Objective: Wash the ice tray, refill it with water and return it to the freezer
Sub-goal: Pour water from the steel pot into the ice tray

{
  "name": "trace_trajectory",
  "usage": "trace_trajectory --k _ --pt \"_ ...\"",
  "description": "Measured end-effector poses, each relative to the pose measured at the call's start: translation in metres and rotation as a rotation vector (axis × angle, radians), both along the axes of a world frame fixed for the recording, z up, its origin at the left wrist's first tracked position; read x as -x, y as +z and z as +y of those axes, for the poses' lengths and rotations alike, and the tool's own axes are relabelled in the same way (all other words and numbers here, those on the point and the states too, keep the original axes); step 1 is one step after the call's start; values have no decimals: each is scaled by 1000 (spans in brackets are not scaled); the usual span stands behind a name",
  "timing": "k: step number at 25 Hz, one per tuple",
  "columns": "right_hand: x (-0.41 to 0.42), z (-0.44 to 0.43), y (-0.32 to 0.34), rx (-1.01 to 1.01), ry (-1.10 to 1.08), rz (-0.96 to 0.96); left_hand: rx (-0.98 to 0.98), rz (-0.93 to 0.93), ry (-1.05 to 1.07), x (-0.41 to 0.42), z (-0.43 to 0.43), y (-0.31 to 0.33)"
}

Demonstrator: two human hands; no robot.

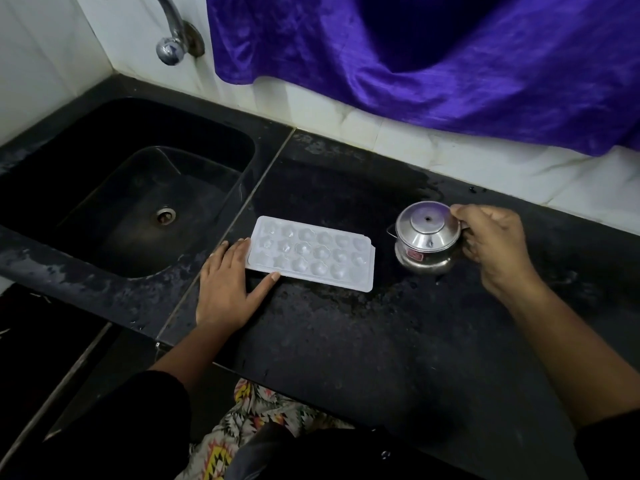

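Ice tray [311, 253]: laid flat on the dark worktop [346, 341], near the middle of the view, just at 3 o'clock of the sink [124, 188]; its moulded cells are seen facing up, and whether water is held in them cannot be told.
Left hand [227, 289]: laid flat on the worktop at the tray's 9 o'clock end, fingers spread wide, the fingertips and thumb set against the tray's edge; nothing is grasped.
Right hand [495, 247]: placed at 3 o'clock of the tray, its grip closed around the far side of the steel pot [426, 239].
Steel pot: stood upright on the worktop, lidded, just beside the tray yet apart from it.
Sink: sunk into the worktop at 9 o'clock, its drain [165, 215] uncovered.
Tap [171, 36]: mounted on the wall at 12 o'clock of the sink.
Purple cloth [433, 53]: hung over the wall at 12 o'clock of the tray.
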State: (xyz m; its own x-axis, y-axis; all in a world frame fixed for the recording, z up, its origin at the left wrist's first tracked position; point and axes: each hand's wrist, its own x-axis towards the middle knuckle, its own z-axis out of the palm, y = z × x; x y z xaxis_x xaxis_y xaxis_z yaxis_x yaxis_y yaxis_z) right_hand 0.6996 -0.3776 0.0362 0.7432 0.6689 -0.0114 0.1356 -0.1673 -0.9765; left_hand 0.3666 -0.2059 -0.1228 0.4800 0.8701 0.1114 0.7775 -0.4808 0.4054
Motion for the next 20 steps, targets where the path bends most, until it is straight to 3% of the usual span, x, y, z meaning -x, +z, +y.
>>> trace_trajectory --k 2,4,9,11,16,20 --pt "5 7 4 -36 16 -14 -7 -4 -2 0 0 1" --pt "10 16 6 -27 97 -160 -7 -6 -3 0 0 1" --pt "35 43 11 292 310 -854 3 2 0 0 0 1" --pt "48 50 11 366 353 -1002 6 3 1 0 0 2" --pt "61 60 11 422 397 -1121 8 -2 3 0 0 1" --pt "46 53 8 381 300 -965 6 -1 -1 1 1 1"
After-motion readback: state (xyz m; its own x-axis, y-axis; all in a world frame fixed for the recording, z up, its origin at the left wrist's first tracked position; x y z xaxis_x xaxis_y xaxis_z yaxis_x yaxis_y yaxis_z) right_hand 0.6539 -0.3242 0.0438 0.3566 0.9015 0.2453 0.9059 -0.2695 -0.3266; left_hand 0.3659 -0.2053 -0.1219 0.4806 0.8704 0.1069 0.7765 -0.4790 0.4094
